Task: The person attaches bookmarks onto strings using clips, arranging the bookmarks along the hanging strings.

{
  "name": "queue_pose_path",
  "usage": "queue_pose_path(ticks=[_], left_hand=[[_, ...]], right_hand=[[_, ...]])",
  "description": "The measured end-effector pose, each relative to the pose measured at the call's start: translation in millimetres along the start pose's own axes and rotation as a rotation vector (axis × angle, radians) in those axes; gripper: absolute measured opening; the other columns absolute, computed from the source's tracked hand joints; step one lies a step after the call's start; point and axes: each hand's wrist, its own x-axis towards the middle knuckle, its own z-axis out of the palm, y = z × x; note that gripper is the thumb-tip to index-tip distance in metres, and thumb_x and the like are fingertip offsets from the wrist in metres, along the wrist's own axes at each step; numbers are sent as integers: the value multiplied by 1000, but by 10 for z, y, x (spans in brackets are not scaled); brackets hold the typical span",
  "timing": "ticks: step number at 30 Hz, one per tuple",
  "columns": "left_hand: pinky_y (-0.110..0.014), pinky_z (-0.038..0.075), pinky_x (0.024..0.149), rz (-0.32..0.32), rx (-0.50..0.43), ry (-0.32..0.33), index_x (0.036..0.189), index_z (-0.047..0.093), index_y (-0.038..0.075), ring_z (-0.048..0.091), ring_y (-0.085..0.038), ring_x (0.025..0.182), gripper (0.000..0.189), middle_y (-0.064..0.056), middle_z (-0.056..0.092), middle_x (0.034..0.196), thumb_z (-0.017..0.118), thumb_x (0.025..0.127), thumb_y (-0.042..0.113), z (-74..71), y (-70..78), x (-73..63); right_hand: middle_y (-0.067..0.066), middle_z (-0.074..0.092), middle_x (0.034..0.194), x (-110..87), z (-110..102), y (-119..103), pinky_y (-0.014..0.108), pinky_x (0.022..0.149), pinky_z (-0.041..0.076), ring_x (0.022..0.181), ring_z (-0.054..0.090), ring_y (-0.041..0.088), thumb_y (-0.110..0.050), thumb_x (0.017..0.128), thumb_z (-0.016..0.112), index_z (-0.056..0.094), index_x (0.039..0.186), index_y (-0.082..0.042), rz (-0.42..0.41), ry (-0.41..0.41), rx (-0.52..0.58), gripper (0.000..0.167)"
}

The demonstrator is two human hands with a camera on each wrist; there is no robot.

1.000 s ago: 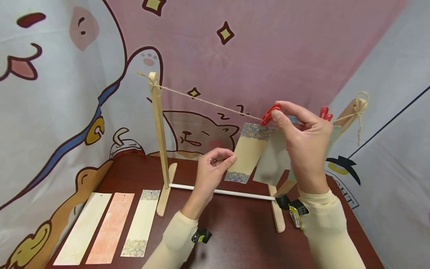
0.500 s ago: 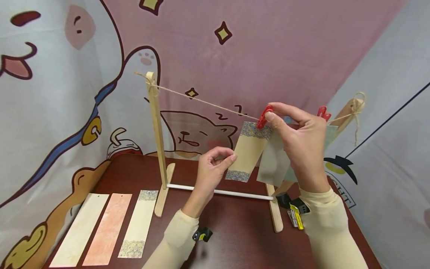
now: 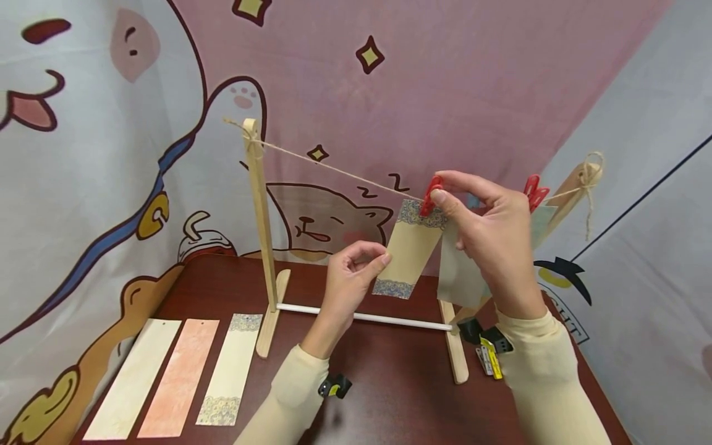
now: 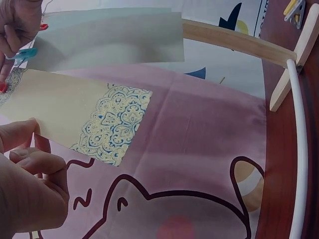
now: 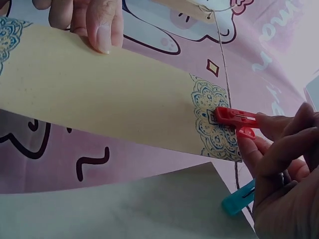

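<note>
My left hand [image 3: 353,278] pinches the left edge of a cream bookmark [image 3: 414,247] with blue lace-patterned ends. The bookmark hangs tilted by the twine [image 3: 334,165] strung between two wooden posts. At its top edge, my right hand [image 3: 495,232] pinches a red clothespin [image 3: 429,196]. In the right wrist view the jaws of that red clothespin [image 5: 232,117] lie over the patterned end, where the twine runs along the bookmark's edge. Beside it hangs a plain grey-green card [image 4: 109,47], with a teal clothespin [image 5: 239,197] at its top. My right hand hides part of that card in the head view.
Another red clothespin [image 3: 535,190] sits on the twine near the right post [image 3: 578,179]. On the table lie a cream strip [image 3: 133,380], a pink strip [image 3: 180,377] and a patterned strip [image 3: 233,371]. Several loose clothespins [image 3: 489,360] lie by the stand's right foot [image 3: 455,352].
My right hand has brought the red clothespin left and slightly down, onto the bookmark's top edge. The grey-green card has shifted right. My left hand has kept its pinch.
</note>
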Motion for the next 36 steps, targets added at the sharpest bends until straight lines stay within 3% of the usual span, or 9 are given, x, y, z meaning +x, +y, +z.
queue_pose_path(ticks=[5, 9, 12, 14, 16, 22, 25, 30, 36], left_hand=[[-23, 53, 73, 0, -12, 6, 107, 76, -9, 67, -13, 80, 14, -6, 76, 97, 80, 97, -1, 10, -1, -3], [-22, 52, 71, 1, -9, 6, 108, 76, -9, 66, -11, 78, 15, -10, 76, 99, 80, 98, 1, 8, -9, -22], [-20, 43, 61, 9, 10, 1, 109, 76, -8, 55, -8, 67, 15, -8, 75, 97, 80, 98, 1, -4, -24, -47], [-20, 36, 56, 16, 23, -3, 110, 76, -7, 45, -8, 62, 15, -5, 74, 96, 80, 98, 1, -13, -37, -62], [-22, 30, 53, 26, 36, -6, 111, 76, -6, 36, -8, 58, 16, -4, 73, 96, 80, 98, 1, -24, -49, -72], [-23, 29, 52, 18, 54, -5, 122, 73, -2, 34, -8, 57, 25, -4, 67, 98, 80, 98, 4, -56, -59, -100], [-23, 30, 52, 26, 80, 2, 128, 72, 1, 36, -8, 57, 30, -7, 68, 107, 79, 99, 6, -99, -51, -112], [-23, 35, 56, 62, 151, -3, 140, 66, 5, 40, -9, 60, 40, -9, 68, 134, 76, 102, 8, -180, -35, -145], [-26, 41, 61, 60, 317, -4, 157, 51, 13, 49, -12, 65, 59, -1, 60, 146, 74, 103, 19, -270, 0, -257]], right_hand=[[4, 77, 96, -12, 7, -22, 25, 41, 43, 42, 49, 17, -26, 99, 85, 82, 127, -14, 23, -26, 1, 30], [2, 78, 106, -26, 7, -16, 24, 43, 44, 44, 51, 18, -24, 100, 84, 81, 129, -14, 12, -44, -1, 31], [1, 78, 115, -41, 1, -3, 24, 44, 45, 45, 52, 19, -24, 100, 84, 81, 130, -16, -1, -48, -11, 32], [3, 77, 110, -52, -3, 7, 24, 44, 45, 47, 55, 21, -23, 99, 84, 80, 131, -15, -12, -43, 1, 33], [5, 75, 96, -63, -6, 17, 25, 44, 45, 49, 59, 23, -21, 99, 85, 80, 131, -14, -28, -32, 16, 33], [13, 72, 82, -94, 17, 29, 23, 42, 39, 52, 66, 22, -14, 98, 84, 79, 132, -10, -57, 4, 100, 34], [15, 76, 92, -109, 32, 29, 23, 42, 37, 53, 66, 20, -9, 98, 83, 77, 134, -10, -76, 21, 159, 37], [15, 71, 133, -162, 28, 54, 22, 45, 37, 64, 72, 17, -2, 98, 78, 71, 142, -6, -163, 78, 253, 44], [16, 68, 101, -232, 23, 135, 22, 51, 42, 60, 59, 14, 0, 98, 76, 71, 140, -2, -238, 132, 235, 43]])
